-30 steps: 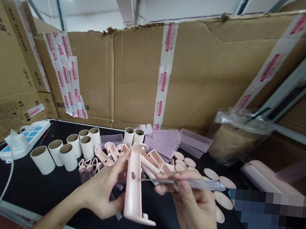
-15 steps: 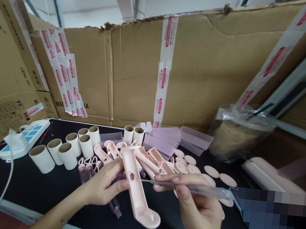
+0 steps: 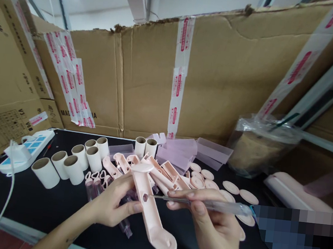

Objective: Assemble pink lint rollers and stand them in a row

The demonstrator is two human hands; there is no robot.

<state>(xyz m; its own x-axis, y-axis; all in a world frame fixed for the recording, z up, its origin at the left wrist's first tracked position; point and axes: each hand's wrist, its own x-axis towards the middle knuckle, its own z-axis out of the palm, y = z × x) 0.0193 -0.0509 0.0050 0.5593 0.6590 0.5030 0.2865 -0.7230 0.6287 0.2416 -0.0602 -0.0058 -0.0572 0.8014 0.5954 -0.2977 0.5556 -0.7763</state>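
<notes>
My left hand (image 3: 116, 202) is closed on a long pale pink plastic piece (image 3: 153, 218), a trough with rounded ends and a hole near its middle. The piece is tilted, its hollow side facing me. In my right hand (image 3: 217, 229) is a screwdriver (image 3: 211, 205) with a clear handle, held level between thumb and fingers. Its thin metal tip points left and lies at or very near the hole; I cannot tell whether it touches. Behind the held piece lie several similar pink pieces (image 3: 176, 175). Clear purple tubes with pink loops (image 3: 96, 184) lie partly behind my left hand.
Several white cardboard tubes (image 3: 49, 175) stand at the left, near a white power strip (image 3: 38, 142). Purple translucent sheets (image 3: 178, 149) and pink discs (image 3: 229, 186) lie farther back and right. A bagged cup (image 3: 256, 149) stands at the right. Cardboard (image 3: 147, 79) walls the back.
The pink piece has moved slightly right and down and tilted, its far end turned more toward me. The screwdriver is nearly where it was, its tip still by the hole.
</notes>
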